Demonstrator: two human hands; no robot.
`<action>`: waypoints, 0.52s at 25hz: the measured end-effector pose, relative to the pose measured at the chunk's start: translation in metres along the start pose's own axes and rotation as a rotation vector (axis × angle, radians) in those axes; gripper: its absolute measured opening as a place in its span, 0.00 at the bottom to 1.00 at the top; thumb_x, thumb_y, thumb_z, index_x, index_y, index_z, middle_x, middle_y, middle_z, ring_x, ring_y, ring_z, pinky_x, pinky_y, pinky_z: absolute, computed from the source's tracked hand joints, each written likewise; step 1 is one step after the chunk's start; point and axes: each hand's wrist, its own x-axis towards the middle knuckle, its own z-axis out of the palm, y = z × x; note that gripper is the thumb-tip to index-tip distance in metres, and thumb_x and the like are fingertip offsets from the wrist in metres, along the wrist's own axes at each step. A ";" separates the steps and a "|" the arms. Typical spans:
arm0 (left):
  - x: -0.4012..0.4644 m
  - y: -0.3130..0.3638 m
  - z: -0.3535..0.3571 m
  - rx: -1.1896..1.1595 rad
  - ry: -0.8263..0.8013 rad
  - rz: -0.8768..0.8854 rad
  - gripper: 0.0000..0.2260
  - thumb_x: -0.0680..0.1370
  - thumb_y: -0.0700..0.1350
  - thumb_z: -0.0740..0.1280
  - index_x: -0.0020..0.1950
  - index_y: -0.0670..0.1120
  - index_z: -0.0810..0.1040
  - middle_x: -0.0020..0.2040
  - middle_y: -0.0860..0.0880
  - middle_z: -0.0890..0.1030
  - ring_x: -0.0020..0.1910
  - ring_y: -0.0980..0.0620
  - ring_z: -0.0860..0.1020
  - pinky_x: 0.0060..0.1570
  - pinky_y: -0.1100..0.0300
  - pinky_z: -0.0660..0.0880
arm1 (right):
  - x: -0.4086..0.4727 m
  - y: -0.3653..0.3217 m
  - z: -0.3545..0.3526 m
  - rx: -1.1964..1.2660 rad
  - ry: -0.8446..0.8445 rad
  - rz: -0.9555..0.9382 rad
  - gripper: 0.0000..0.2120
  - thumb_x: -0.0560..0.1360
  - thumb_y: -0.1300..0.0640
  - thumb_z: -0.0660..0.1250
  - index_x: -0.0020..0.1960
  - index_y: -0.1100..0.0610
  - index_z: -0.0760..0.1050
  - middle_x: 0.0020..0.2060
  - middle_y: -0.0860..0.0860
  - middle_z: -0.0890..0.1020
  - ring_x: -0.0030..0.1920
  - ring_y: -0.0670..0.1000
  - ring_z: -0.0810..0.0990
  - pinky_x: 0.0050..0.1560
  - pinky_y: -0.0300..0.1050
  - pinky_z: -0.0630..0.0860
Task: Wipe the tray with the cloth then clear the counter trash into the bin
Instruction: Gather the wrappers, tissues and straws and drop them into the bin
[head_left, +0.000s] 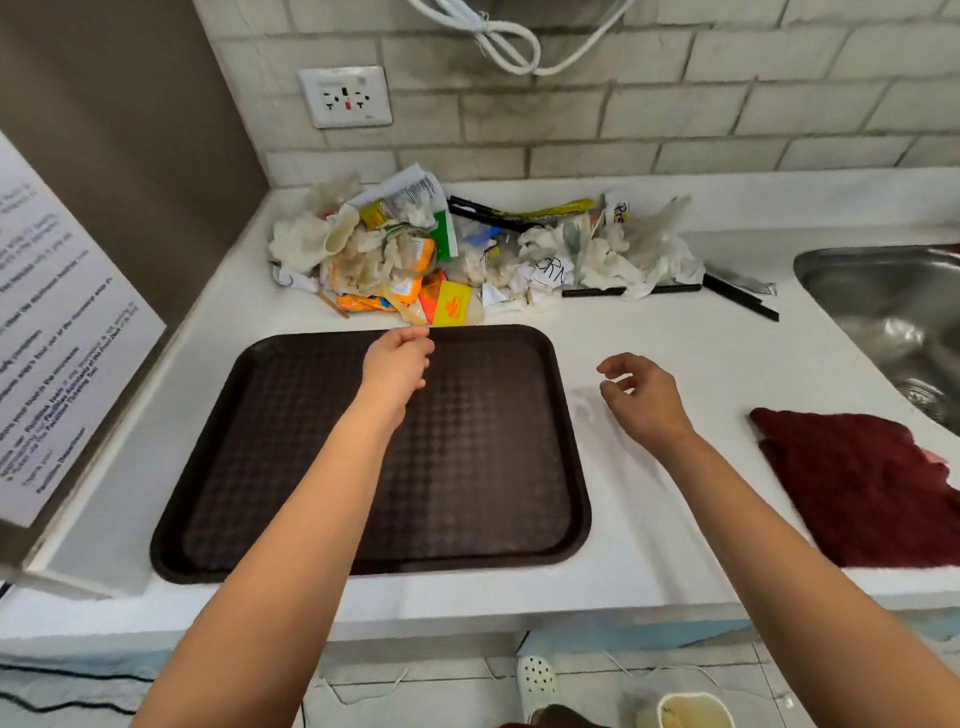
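A dark brown tray (488, 467) lies flat on the white counter, bare inside. The dark red cloth (857, 483) lies crumpled on the counter to its right. A pile of trash (441, 254), wrappers, tissues and sachets, sits behind the tray by the wall. My left hand (397, 364) reaches over the tray's far rim and pinches a thin strip at the front of the pile. My right hand (641, 400) hovers over the counter right of the tray, fingers loosely curled, holding nothing.
A steel sink (893, 312) is set in the counter at the far right. Black sticks (737, 296) lie beside the trash. A panel with a printed notice (57, 332) stands on the left. A cup (693, 712) shows below the counter edge.
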 end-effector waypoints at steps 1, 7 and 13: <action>0.010 0.004 0.003 0.004 0.032 0.011 0.06 0.76 0.41 0.63 0.51 0.49 0.76 0.42 0.53 0.76 0.39 0.57 0.74 0.38 0.62 0.72 | 0.014 -0.003 0.000 -0.004 -0.014 -0.016 0.08 0.72 0.64 0.63 0.49 0.55 0.76 0.47 0.50 0.76 0.41 0.49 0.75 0.44 0.39 0.69; 0.073 0.028 0.011 0.341 0.176 0.240 0.10 0.74 0.40 0.65 0.55 0.46 0.78 0.52 0.47 0.78 0.50 0.49 0.75 0.46 0.63 0.69 | 0.086 -0.039 0.031 0.002 -0.104 -0.123 0.08 0.72 0.65 0.64 0.48 0.57 0.77 0.45 0.49 0.76 0.41 0.49 0.75 0.44 0.37 0.69; 0.132 0.037 0.015 0.671 0.234 0.269 0.16 0.74 0.44 0.64 0.62 0.47 0.74 0.65 0.41 0.69 0.60 0.40 0.72 0.59 0.50 0.72 | 0.139 -0.079 0.089 -0.075 -0.279 -0.246 0.10 0.72 0.65 0.64 0.53 0.59 0.77 0.53 0.55 0.78 0.45 0.50 0.75 0.46 0.35 0.67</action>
